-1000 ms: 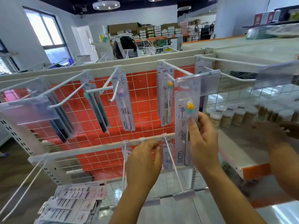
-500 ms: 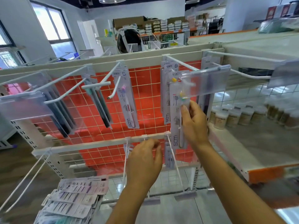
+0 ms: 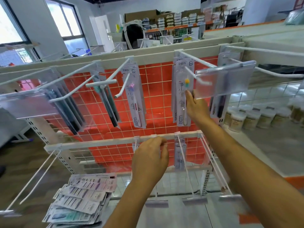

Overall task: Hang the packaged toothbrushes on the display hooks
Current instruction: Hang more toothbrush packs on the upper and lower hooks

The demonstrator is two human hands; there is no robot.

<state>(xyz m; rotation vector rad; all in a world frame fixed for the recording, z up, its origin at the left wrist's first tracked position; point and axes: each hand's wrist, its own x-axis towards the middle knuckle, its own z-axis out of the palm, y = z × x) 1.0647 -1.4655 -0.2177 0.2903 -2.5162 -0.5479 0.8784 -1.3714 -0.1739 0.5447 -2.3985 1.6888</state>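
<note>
A packaged toothbrush (image 3: pixel 181 96) with a yellow and green head hangs on a white display hook (image 3: pixel 193 74) at the upper rail, in front of other packs. My right hand (image 3: pixel 195 105) holds this pack at its right side, thumb on the front. My left hand (image 3: pixel 150 160) is lower, at the second rail (image 3: pixel 98 143), fingers curled; what it holds is hidden behind it. More packaged toothbrushes (image 3: pixel 135 96) hang on hooks to the left. A loose pile of packs (image 3: pixel 82 199) lies below left.
Clear price-tag holders (image 3: pixel 225 79) stick out at the hook ends. Long bare hooks (image 3: pixel 34 178) reach forward from the lower rail. A shelf to the right carries several jars (image 3: pixel 251 117). The red grid panel (image 3: pixel 158 89) backs the hooks.
My right hand has pushed the yellow-headed pack back along the hook toward the rail, against the other packs. My left hand stays at the lower rail.
</note>
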